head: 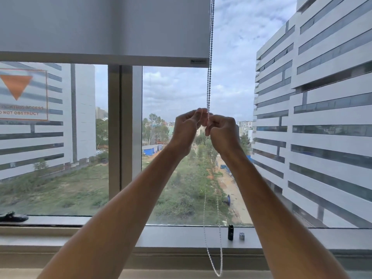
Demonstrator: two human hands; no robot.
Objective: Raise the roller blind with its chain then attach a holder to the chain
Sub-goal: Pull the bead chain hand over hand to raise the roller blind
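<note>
both hands pinched chain (210,57) at one spot: left hand (186,128), right hand (222,130) touching. chain ran vertical, loop hanging below; black holder (230,232) on sill (181,236), nearer right.

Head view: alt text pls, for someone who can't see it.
Both hands, left hand and right hand, pinch the bead chain together at mid-window, beside the partly raised roller blind. The chain's loop hangs below the sill, where a small black holder stands.

An orange-triangle sign (23,94) is stuck on the left pane, a dark object (12,217) lies on the sill (80,236), and buildings (314,109) stand outside.
</note>
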